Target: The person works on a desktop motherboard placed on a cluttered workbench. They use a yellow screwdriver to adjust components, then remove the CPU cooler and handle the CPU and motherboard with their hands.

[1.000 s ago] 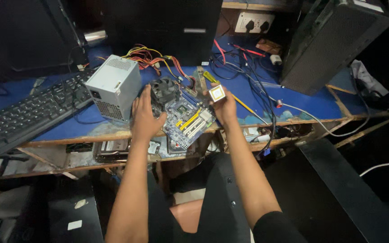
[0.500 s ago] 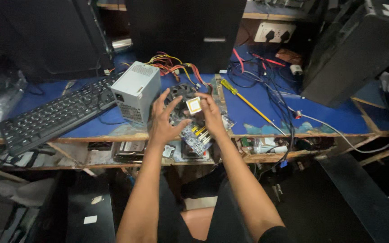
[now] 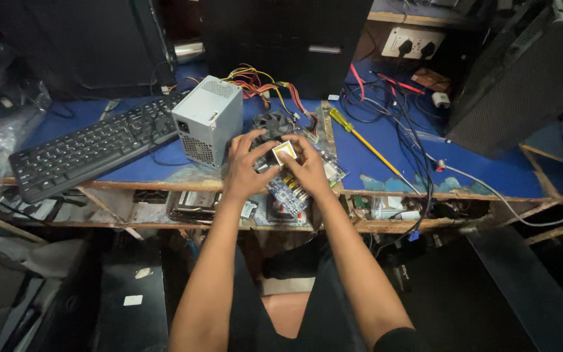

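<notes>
Both hands meet over the front edge of the blue counter (image 3: 386, 153): the left hand (image 3: 247, 171) and the right hand (image 3: 309, 168) pinch a small square chip (image 3: 283, 152) between their fingertips, its pale metal face up. Just below it lies a blue circuit board (image 3: 289, 192), tilted over the counter edge, with a dark fan (image 3: 270, 122) behind the hands. A grey metal power supply (image 3: 207, 128) stands just left of the left hand, coloured wires (image 3: 262, 81) fanning out behind it. A black keyboard (image 3: 92, 151) lies further left. To the right, a yellow-handled screwdriver (image 3: 366, 145) lies slantwise among dark cables (image 3: 406, 120). On the rear wall sits a pale rectangular socket plate (image 3: 413, 43) with two black plugs.
</notes>
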